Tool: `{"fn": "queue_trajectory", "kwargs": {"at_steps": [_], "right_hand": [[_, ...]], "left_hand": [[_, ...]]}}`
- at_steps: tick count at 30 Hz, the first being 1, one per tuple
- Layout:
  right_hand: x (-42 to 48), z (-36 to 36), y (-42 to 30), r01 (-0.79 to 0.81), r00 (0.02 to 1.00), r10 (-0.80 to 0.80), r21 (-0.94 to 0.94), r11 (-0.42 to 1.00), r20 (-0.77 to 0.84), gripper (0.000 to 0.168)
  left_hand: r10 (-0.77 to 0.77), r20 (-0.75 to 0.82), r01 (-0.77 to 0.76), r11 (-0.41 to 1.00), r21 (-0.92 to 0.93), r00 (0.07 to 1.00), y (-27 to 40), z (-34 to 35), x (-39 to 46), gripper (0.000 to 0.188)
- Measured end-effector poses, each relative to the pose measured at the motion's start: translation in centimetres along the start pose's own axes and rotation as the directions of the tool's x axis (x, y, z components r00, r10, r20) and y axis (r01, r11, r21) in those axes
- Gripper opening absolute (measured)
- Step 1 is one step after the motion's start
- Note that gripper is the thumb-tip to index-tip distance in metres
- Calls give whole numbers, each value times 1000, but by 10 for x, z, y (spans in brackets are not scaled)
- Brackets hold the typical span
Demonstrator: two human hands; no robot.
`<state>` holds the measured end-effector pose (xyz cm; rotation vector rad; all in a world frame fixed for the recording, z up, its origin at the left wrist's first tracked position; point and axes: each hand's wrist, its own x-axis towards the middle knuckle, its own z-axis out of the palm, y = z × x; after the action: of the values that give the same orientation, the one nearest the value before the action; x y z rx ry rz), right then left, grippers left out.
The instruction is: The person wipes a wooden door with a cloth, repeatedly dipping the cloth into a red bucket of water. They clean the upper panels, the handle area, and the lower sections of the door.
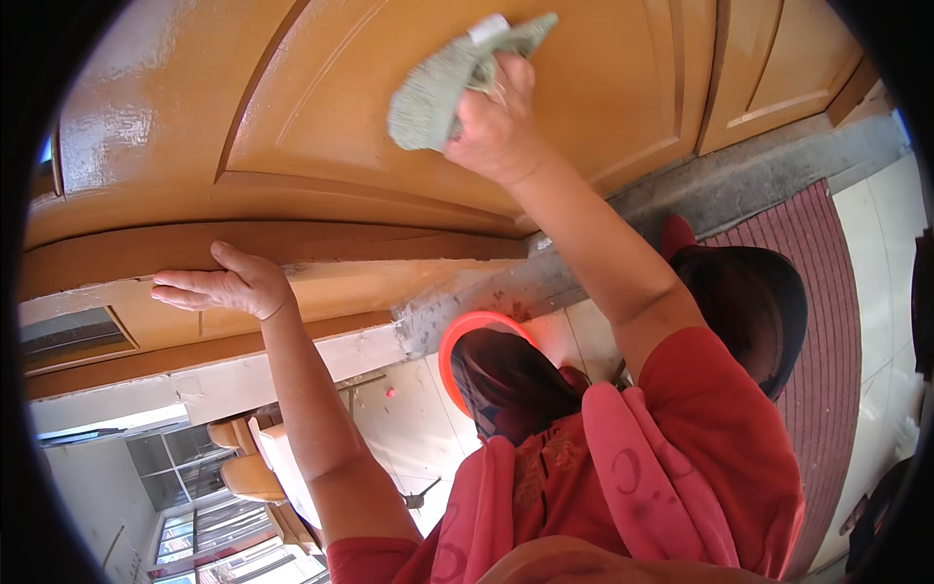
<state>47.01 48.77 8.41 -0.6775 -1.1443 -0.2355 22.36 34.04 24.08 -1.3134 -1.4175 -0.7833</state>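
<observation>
My right hand (pixel 495 131) grips a folded pale green cloth (pixel 427 98) with a white tag on its edge. The cloth lies against the panel of a varnished orange-brown wooden door (pixel 598 80). It looks slightly blurred. On the left, my left hand (pixel 237 285) rests on the brown wooden edge (pixel 365 244) beside the door. Its fingers are stretched out and its thumb stands apart, with nothing held. The palm side faces the wood and is partly hidden.
An orange-red plastic basin (pixel 446 365) stands on the tiled floor (pixel 408 409) by my legs. A striped dark red mat (pixel 817 306) lies along the grey threshold (pixel 678 175). Chairs with tan backs (pixel 252 478) stand at the lower left, near windows (pixel 179 536).
</observation>
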Motion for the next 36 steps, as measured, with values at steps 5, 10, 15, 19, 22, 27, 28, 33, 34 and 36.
{"fn": "queue_trajectory", "kwargs": {"at_steps": [5, 10, 15, 19, 22, 27, 28, 33, 34, 36], "right_hand": [[-122, -68, 33, -307, 844, 357, -185, 934, 401, 28], [-23, -37, 10, -276, 954, 274, -3, 961, 122, 33], [122, -19, 15, -216, 975, 218, 52, 975, -49, 53], [57, -11, 59, 21, 999, -26, -151, 988, -36, 42], [-17, -54, 59, -138, 981, 161, -192, 972, 110, 41], [-33, -73, 51, -281, 939, 308, -175, 944, 152, 34], [-15, -65, 49, -275, 949, 291, -132, 952, 125, 36], [102, -23, 25, -190, 978, 194, 55, 980, -83, 44], [115, -23, 25, -150, 979, 157, 55, 987, -134, 49], [117, -36, 24, -132, 985, 144, 113, 985, -97, 48]], "left_hand": [[-16, 1, 16, 1000, -6, 1000, 6, -1, 0, 81], [13, -21, -13, 1000, -2, 1000, 3, -1, -1, 82], [3, -8, -3, 1000, -14, 1000, 4, 1, -3, 78], [43, -32, -43, 999, 20, 999, 4, 0, 0, 78], [56, -50, -55, 998, 36, 997, 4, 1, 0, 78], [41, -59, -38, 998, 51, 997, 1, 1, 0, 82], [38, -57, -36, 998, 47, 998, 1, 2, 0, 82], [56, -64, -53, 997, 54, 996, 0, 2, 4, 84], [61, -64, -58, 997, 49, 996, 1, 2, 3, 84], [32, -58, -29, 999, 46, 998, 5, -1, 3, 85]]}}
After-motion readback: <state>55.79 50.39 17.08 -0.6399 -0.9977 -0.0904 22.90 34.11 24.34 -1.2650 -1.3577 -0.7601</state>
